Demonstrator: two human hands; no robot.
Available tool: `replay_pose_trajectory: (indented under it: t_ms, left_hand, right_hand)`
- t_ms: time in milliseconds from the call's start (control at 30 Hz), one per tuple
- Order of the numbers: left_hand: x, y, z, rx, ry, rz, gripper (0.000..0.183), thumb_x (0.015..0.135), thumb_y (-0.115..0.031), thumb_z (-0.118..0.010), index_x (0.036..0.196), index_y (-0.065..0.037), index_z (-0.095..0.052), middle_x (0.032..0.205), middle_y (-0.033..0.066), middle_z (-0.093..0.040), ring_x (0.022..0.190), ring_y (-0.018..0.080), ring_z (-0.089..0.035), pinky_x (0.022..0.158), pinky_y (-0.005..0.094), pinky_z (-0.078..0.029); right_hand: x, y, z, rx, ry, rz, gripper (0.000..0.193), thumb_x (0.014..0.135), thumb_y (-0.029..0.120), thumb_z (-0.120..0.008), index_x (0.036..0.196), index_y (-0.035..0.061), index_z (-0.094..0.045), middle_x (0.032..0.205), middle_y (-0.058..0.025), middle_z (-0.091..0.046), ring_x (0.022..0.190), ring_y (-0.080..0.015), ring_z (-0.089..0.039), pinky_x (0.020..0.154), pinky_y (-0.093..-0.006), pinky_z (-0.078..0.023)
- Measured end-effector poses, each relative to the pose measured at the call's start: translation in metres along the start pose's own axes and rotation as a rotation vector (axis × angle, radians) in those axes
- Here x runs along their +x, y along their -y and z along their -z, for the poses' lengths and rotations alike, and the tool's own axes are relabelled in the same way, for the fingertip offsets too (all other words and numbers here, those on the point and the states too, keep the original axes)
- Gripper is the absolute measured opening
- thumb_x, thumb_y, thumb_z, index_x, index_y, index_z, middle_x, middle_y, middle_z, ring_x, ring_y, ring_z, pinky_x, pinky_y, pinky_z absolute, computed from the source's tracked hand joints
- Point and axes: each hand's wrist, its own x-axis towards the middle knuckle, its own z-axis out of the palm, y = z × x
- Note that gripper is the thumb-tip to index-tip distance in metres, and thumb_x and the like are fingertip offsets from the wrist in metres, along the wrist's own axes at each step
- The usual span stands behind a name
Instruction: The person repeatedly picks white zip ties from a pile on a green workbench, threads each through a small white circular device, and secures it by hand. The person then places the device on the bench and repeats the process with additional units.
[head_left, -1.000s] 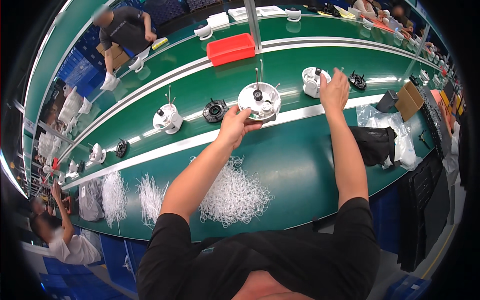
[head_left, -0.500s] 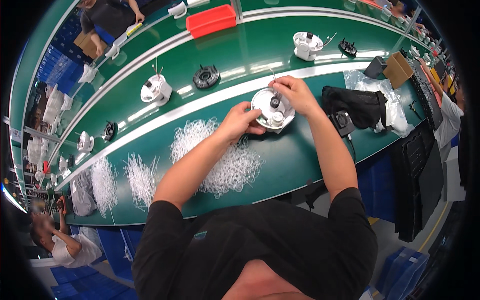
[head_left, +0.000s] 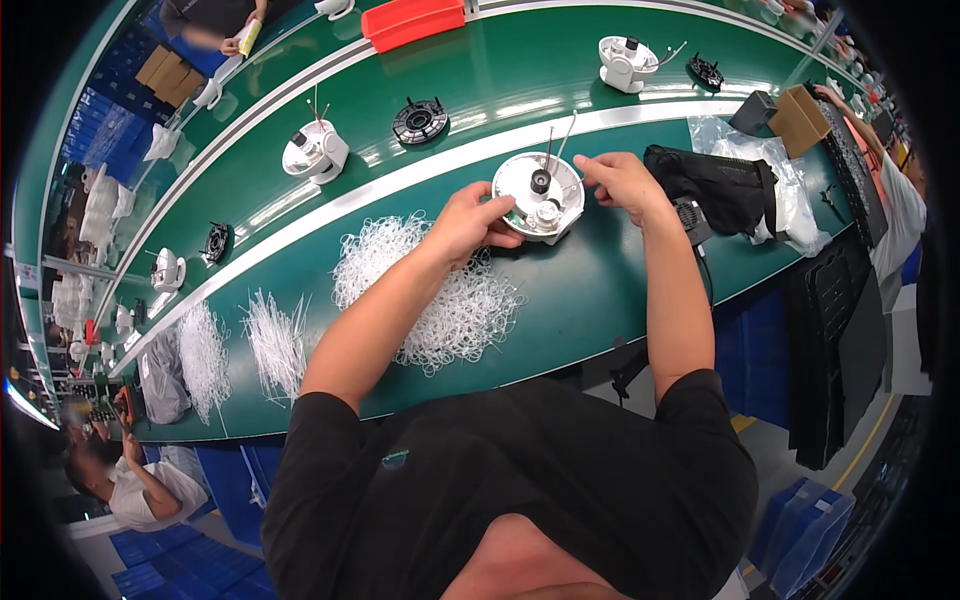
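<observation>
left hand [head_left: 478, 222] pinches white housing [head_left: 523, 200] at left edge; right hand [head_left: 625, 188], nearer the wires [head_left: 568, 132], lies just right of them, grip indiscernible.

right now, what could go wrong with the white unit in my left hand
The wires stick up close to your right hand, so they might get snagged or bent.

Your left hand holds the white unit by one edge, so it could tip.

Your left forearm crosses the loose white loops and may scatter some.
</observation>
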Motion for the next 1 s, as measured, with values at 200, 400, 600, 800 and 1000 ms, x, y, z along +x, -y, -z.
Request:
replay_pose_trajectory:
  t_ms: [200,400,600,800,1000]
  left_hand:
    - [0.000,0.002,0.001,0.012,-0.002,-0.003,0.036,0.098,-0.020,-0.060,0.122,0.005,-0.050,0.101,0.0143,-0.067,0.079,0.0192,-0.071,0.068,0.0280,-0.062]
    - [0.002,0.002,0.003,0.023,0.035,0.006,0.033,0.097,-0.019,-0.060,0.118,0.005,-0.052,0.100,0.0159,-0.067,0.080,0.0203,-0.071,0.068,0.0281,-0.062]
    - [0.003,0.003,0.008,0.108,0.098,0.052,0.037,0.097,-0.029,-0.062,0.117,0.003,-0.056,0.100,0.0123,-0.067,0.077,0.0172,-0.070,0.065,0.0260,-0.061]
    - [-0.005,-0.028,0.057,0.583,-0.256,-0.176,0.033,0.094,-0.034,-0.066,0.100,-0.001,-0.065,0.087,0.0053,-0.067,0.065,0.0115,-0.062,0.053,0.0243,-0.049]
    - [-0.022,-0.023,0.075,1.130,-0.267,-0.206,0.018,0.082,-0.017,-0.075,0.085,-0.001,-0.067,0.074,0.0086,-0.066,0.069,0.0185,-0.062,0.067,0.0346,-0.050]
  right_hand:
    - [0.014,-0.011,-0.015,0.511,-0.015,0.255,0.039,0.087,0.009,-0.073,0.123,-0.0028,-0.062,0.087,-0.0019,-0.065,0.079,-0.0080,-0.059,0.074,-0.0242,-0.050]
    - [0.024,0.008,-0.024,0.302,0.033,0.482,0.034,0.086,0.009,-0.073,0.116,-0.0052,-0.067,0.098,-0.0076,-0.070,0.088,-0.0124,-0.064,0.080,-0.0249,-0.051]
    - [0.033,0.021,-0.030,0.083,0.038,0.495,0.026,0.091,0.013,-0.069,0.112,-0.0026,-0.070,0.101,-0.0059,-0.072,0.091,-0.0105,-0.062,0.082,-0.0259,-0.049]
    - [0.026,0.025,-0.031,0.098,0.102,0.484,0.021,0.101,0.020,-0.054,0.109,0.0025,-0.063,0.097,-0.0044,-0.070,0.069,-0.0050,-0.049,0.068,-0.0204,-0.044]
    - [0.032,0.014,-0.034,0.171,0.126,0.500,0.031,0.100,0.015,-0.053,0.126,-0.0002,-0.060,0.090,-0.0039,-0.066,0.075,-0.0069,-0.051,0.071,-0.0224,-0.047]
